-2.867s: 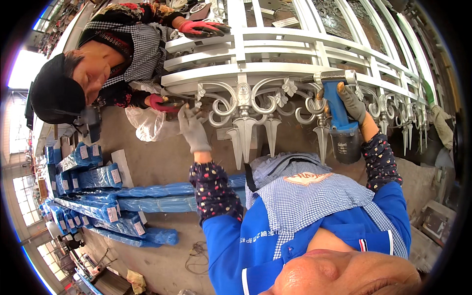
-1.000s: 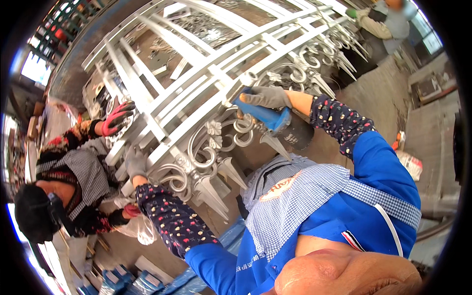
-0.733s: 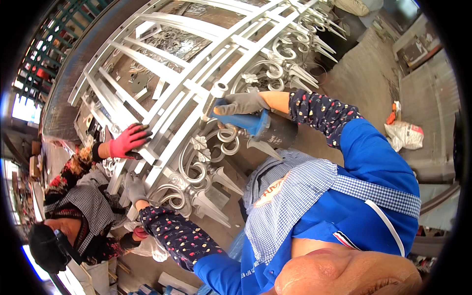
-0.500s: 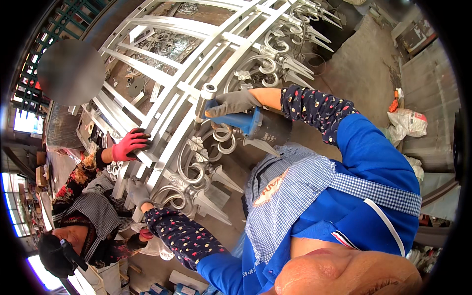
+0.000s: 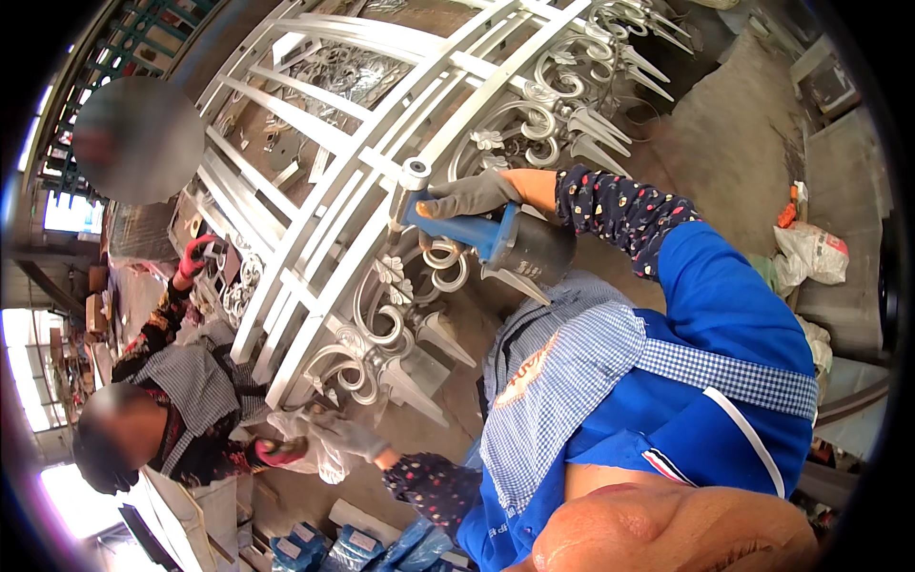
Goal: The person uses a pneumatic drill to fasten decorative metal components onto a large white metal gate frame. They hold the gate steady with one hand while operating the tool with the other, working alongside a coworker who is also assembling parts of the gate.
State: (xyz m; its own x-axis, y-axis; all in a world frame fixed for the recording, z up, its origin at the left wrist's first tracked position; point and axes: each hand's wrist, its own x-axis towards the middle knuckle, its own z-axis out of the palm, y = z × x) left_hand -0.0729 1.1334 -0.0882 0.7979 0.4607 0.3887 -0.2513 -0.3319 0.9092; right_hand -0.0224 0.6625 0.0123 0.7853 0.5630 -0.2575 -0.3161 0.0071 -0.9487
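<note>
My right hand (image 5: 467,196), in a grey glove, is wrapped around a blue cordless power tool (image 5: 465,231). The tool's grey angled head (image 5: 410,186) rests at the silver metal railing (image 5: 367,186), and its black end points toward my apron. My left hand (image 5: 341,434), in a grey glove, is off the railing with its fingers stretched toward a co-worker's red-gloved hand (image 5: 279,450). A whitish plastic bag (image 5: 332,462) hangs just below it. Cast scrolls (image 5: 381,324) and spear points (image 5: 415,391) line the railing's near side.
The co-worker (image 5: 205,381) stands at the railing's left end, another red-gloved hand (image 5: 193,255) raised beside it. Loose metal ornaments (image 5: 353,81) lie under the frame. Blue plastic packs (image 5: 353,543) sit on the floor below. A white sack (image 5: 812,253) lies at the right.
My left hand has left the railing's end and moved down toward the co-worker's hand. The co-worker's other hand has let go of the bars and drawn back. My right hand keeps the tool.
</note>
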